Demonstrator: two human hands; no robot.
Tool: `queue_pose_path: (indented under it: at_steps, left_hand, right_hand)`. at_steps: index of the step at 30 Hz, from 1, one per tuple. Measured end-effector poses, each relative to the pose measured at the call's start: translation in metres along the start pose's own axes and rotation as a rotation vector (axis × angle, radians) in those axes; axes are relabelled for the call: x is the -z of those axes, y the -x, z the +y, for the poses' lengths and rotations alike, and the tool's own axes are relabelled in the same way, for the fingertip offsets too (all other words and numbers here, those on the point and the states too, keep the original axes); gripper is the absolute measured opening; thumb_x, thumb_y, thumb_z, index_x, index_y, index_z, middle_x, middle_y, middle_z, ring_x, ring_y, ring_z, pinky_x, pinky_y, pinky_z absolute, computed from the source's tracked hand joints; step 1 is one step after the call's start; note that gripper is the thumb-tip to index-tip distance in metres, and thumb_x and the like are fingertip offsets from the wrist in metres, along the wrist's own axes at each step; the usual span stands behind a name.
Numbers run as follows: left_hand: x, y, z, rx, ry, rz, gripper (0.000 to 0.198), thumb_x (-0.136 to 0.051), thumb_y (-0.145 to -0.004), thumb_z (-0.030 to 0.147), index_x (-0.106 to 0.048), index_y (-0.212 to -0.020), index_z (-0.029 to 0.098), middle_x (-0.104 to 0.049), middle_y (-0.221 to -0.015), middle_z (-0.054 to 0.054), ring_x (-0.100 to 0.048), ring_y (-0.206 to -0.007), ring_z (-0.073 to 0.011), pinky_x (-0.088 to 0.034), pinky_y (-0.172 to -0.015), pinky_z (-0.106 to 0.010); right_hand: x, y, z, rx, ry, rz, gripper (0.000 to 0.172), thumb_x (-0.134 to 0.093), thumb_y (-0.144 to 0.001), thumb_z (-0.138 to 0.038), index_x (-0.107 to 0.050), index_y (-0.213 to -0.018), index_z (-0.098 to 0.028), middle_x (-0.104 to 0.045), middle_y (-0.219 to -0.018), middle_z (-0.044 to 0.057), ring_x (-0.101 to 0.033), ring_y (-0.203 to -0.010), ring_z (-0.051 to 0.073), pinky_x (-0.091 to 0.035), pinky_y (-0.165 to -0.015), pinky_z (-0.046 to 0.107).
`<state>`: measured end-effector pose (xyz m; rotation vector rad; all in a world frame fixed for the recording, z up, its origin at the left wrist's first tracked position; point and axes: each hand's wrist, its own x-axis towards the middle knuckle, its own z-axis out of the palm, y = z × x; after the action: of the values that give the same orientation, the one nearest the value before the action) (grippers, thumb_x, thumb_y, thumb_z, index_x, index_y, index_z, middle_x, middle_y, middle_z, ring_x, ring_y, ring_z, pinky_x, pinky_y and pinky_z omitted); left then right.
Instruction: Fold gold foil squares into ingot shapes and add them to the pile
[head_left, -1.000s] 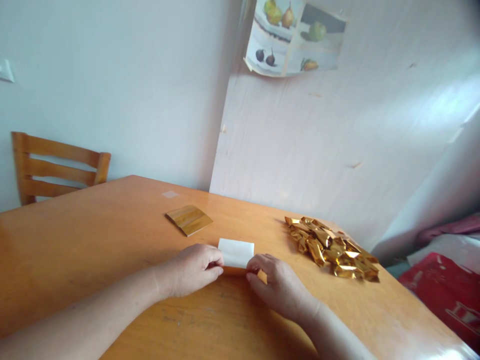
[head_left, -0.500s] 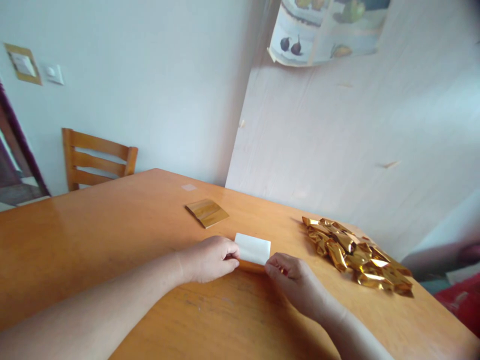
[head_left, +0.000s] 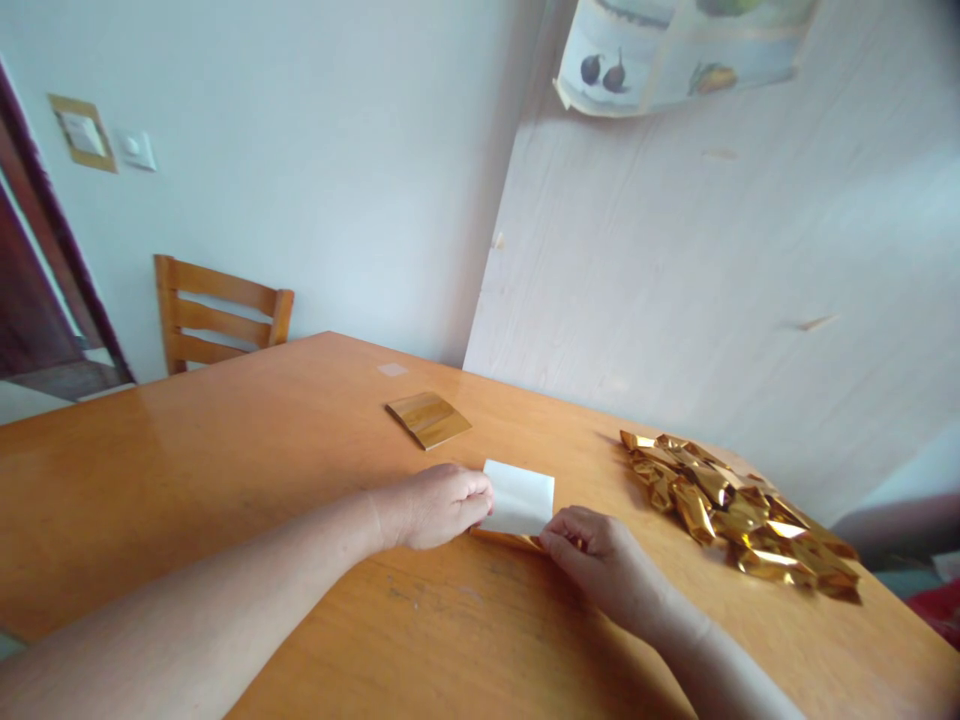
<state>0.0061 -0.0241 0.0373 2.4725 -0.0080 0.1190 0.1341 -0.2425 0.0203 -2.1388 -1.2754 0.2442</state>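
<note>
Between my hands lies a small paper sheet (head_left: 518,497), white on its upper face, with a thin gold strip along its near edge. My left hand (head_left: 448,506) is closed at the sheet's left edge, fingers bent and pressed together on it; the fingertips are partly hidden. At the near right corner, my right hand (head_left: 589,548) pinches the sheet between thumb and fingers. Beyond my left hand rests a flat stack of gold foil paper (head_left: 429,419). To the right spreads a heap of folded gold foil pieces (head_left: 739,515), shiny and boat-like.
The wooden table (head_left: 315,420) fills the lower view, its far edge near the wall. A wooden chair (head_left: 221,315) stands behind it at the left. A small pale patch (head_left: 392,369) lies near the far edge. Fruit pictures (head_left: 675,60) hang above.
My left hand has shifted slightly up along the sheet's left edge. More gold shows along the near edge. My right hand keeps its pinch; the whole view has swung a little left.
</note>
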Motion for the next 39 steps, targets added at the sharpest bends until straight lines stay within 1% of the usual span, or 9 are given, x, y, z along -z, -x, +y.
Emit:
queue_pose_path:
  at_steps: [3, 9, 14, 17, 21, 30, 33, 36, 39]
  left_hand:
    - [-0.0009, 0.0012, 0.0000, -0.055, -0.029, -0.025, 0.026, -0.046, -0.091, 0.033, -0.062, -0.076, 0.019, -0.064, -0.080, -0.001, -0.057, -0.073, -0.0154, -0.038, -0.064, -0.026]
    - [0.0003, 0.0044, 0.0005, -0.062, -0.071, -0.078, 0.012, -0.060, -0.081, 0.031, -0.063, -0.076, 0.020, -0.063, -0.086, -0.001, -0.055, -0.071, -0.0143, -0.036, -0.059, -0.025]
    - [-0.0030, 0.0021, -0.0025, -0.091, -0.083, -0.081, 0.009, -0.056, -0.079, 0.020, -0.062, -0.071, 0.019, -0.064, -0.085, -0.001, -0.055, -0.072, -0.0139, -0.037, -0.060, -0.024]
    - [-0.0018, 0.0013, -0.0012, -0.117, -0.076, -0.072, 0.013, -0.053, -0.081, 0.019, -0.059, -0.069, 0.019, -0.062, -0.084, -0.001, -0.055, -0.073, -0.0137, -0.037, -0.063, -0.024]
    - [0.0019, 0.0020, 0.0025, -0.128, -0.057, -0.084, 0.024, -0.050, -0.088, 0.026, -0.056, -0.066, 0.018, -0.061, -0.081, -0.001, -0.054, -0.073, -0.0139, -0.037, -0.064, -0.025]
    - [-0.0016, 0.0014, -0.0026, -0.094, -0.069, -0.098, 0.028, -0.058, -0.087, 0.038, -0.057, -0.067, 0.018, -0.060, -0.086, -0.001, -0.054, -0.072, -0.0132, -0.035, -0.061, -0.025]
    - [-0.0006, 0.0023, -0.0026, -0.091, -0.069, -0.109, 0.022, -0.063, -0.084, 0.038, -0.062, -0.073, 0.019, -0.061, -0.088, -0.001, -0.054, -0.073, -0.0137, -0.036, -0.061, -0.025]
    - [0.0002, 0.0031, -0.0026, -0.101, -0.065, -0.112, 0.013, -0.063, -0.082, 0.030, -0.065, -0.076, 0.019, -0.061, -0.091, -0.001, -0.056, -0.076, -0.0143, -0.038, -0.064, -0.025]
    - [-0.0002, 0.0028, -0.0029, -0.114, -0.061, -0.116, 0.014, -0.059, -0.084, 0.026, -0.064, -0.073, 0.019, -0.061, -0.090, -0.001, -0.056, -0.077, -0.0143, -0.039, -0.066, -0.024]
  right_hand:
    - [-0.0009, 0.0006, -0.0004, -0.013, 0.011, 0.000, 0.021, -0.057, -0.089, -0.027, -0.062, -0.069, -0.021, -0.063, -0.073, -0.001, -0.057, -0.069, 0.015, -0.039, -0.061, 0.025]
    - [0.0011, 0.0027, -0.0046, -0.065, 0.005, -0.054, 0.019, -0.057, -0.087, -0.025, -0.064, -0.070, -0.020, -0.065, -0.076, 0.000, -0.059, -0.071, 0.015, -0.041, -0.063, 0.025]
    - [0.0023, 0.0028, -0.0029, -0.078, 0.020, -0.086, 0.018, -0.057, -0.085, -0.024, -0.062, -0.069, -0.020, -0.065, -0.077, 0.000, -0.060, -0.072, 0.016, -0.042, -0.063, 0.025]
    - [0.0023, 0.0026, -0.0025, -0.098, 0.022, -0.092, 0.018, -0.057, -0.085, -0.026, -0.062, -0.069, -0.020, -0.065, -0.076, 0.000, -0.059, -0.072, 0.016, -0.042, -0.064, 0.026]
    - [0.0024, 0.0024, -0.0037, -0.123, 0.012, -0.094, 0.018, -0.056, -0.084, -0.025, -0.060, -0.067, -0.020, -0.063, -0.071, -0.001, -0.057, -0.068, 0.015, -0.039, -0.060, 0.025]
    - [0.0017, 0.0035, -0.0036, -0.189, -0.058, -0.129, 0.014, -0.057, -0.081, -0.024, -0.060, -0.067, -0.020, -0.058, -0.063, -0.003, -0.050, -0.061, 0.013, -0.033, -0.053, 0.023]
    - [0.0024, 0.0037, -0.0047, -0.180, -0.060, -0.134, 0.015, -0.057, -0.081, -0.023, -0.060, -0.067, -0.020, -0.058, -0.063, -0.003, -0.050, -0.061, 0.013, -0.034, -0.054, 0.023]
    - [0.0038, 0.0039, -0.0046, -0.163, -0.059, -0.132, 0.015, -0.057, -0.081, -0.023, -0.060, -0.067, -0.020, -0.059, -0.065, -0.003, -0.051, -0.062, 0.013, -0.035, -0.055, 0.023]
    - [0.0049, 0.0042, -0.0025, -0.164, -0.067, -0.152, 0.014, -0.058, -0.081, -0.024, -0.061, -0.068, -0.020, -0.058, -0.064, -0.003, -0.051, -0.062, 0.013, -0.035, -0.054, 0.023]
